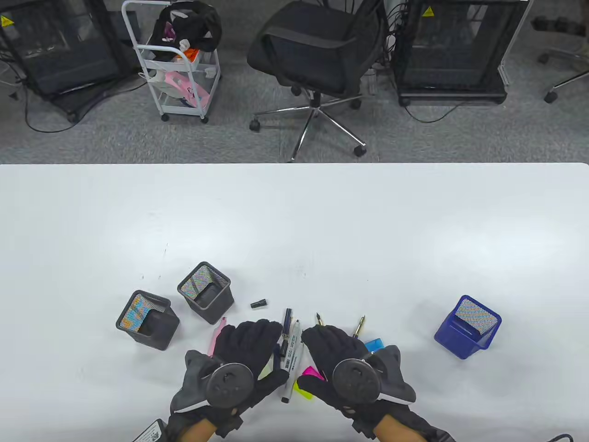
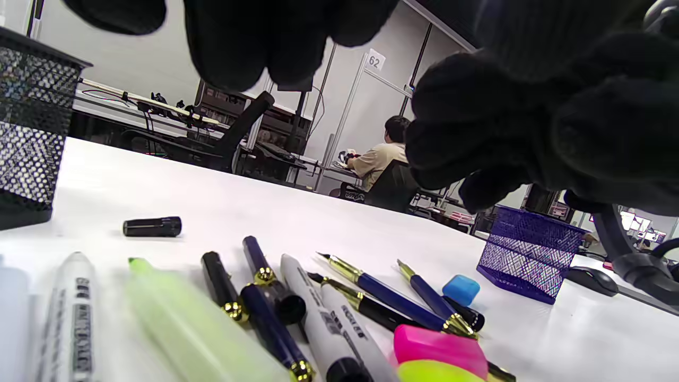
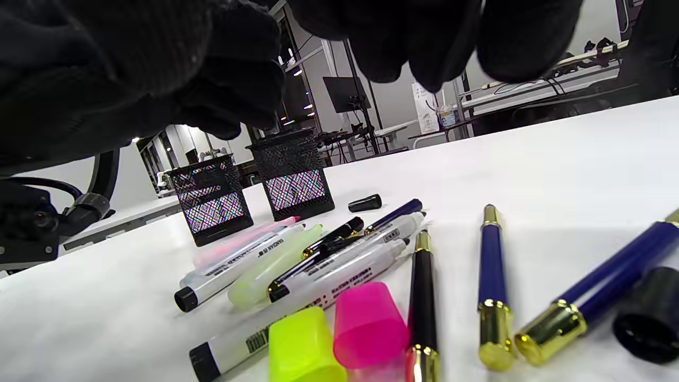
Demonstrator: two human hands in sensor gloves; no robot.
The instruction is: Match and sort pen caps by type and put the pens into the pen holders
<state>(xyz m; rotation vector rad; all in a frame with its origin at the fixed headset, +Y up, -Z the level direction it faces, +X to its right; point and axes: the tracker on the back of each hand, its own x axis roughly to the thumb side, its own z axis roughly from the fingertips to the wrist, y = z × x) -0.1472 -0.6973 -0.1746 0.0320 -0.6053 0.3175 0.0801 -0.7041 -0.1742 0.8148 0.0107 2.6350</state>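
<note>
hands hover over pen pile; left hand, right hand fingers relaxed, empty.

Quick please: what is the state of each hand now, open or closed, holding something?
Left hand: open, holding nothing, above the pens.
Right hand: open, holding nothing, above the pens.

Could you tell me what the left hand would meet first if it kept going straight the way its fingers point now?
Probably the small black cap lying alone just beyond the left hand, right of the nearer black mesh holder. Height is unclear, so the hand might pass above it.
</note>
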